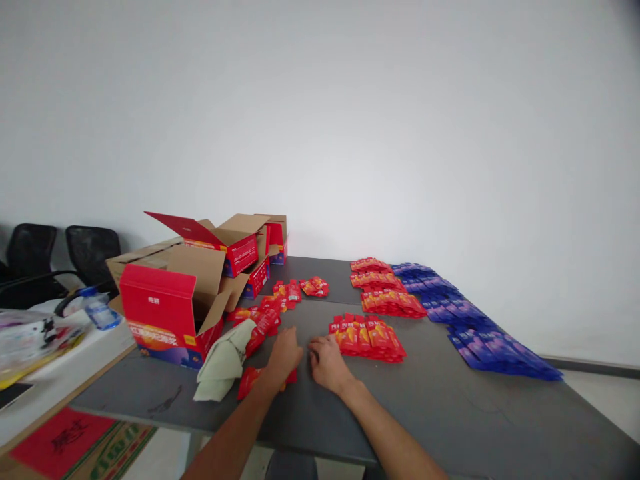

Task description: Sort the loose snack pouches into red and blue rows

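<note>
Both hands rest palm-down on the grey table [450, 400], close together but not touching. The left hand [285, 355] lies flat with fingers loosely spread, covering part of a red sachet [249, 381] that pokes out on its outer side. The right hand [326, 362] is also open and empty, its fingertips pointing at the fanned row of red sachets [367, 338] just beyond and to its outer side; that row runs lengthways away from the thumb, so the right hand is the nearer one. A pale green cloth [223, 363] lies just outside the left hand, before an open red carton [165, 313]. Blue sachets [480, 333] lie well apart, far to the right.
</note>
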A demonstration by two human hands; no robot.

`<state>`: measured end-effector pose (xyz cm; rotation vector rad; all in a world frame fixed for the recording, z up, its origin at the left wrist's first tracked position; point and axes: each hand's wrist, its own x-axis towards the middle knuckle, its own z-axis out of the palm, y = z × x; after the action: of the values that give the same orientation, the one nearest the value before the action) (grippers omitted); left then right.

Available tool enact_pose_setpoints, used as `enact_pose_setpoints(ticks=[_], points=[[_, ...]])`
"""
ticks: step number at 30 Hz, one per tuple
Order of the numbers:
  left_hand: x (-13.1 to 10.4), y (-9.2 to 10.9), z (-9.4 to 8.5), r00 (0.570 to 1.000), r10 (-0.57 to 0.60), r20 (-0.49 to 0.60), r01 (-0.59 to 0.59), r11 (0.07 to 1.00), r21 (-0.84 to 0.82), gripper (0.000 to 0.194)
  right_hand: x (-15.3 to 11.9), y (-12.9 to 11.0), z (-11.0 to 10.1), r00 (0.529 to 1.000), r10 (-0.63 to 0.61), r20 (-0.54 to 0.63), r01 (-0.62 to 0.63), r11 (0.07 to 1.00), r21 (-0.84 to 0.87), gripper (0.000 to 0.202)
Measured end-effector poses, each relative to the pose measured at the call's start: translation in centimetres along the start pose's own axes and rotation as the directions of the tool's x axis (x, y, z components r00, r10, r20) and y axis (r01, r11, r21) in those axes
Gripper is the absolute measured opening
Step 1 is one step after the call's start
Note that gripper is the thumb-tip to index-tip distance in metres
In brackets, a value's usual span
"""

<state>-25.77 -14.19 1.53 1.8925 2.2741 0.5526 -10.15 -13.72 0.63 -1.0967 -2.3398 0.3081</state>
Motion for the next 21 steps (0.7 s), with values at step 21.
enact_pose_setpoints(ticks=[21], points=[[1.2,-3.9,-0.9,0.985,0.103,0.137,-0.038,0.912,-0.409,0.018,0.2,-0.3,0.9,0.999,0.021,-0.028,-0.017,0.993,0.119,0.027]])
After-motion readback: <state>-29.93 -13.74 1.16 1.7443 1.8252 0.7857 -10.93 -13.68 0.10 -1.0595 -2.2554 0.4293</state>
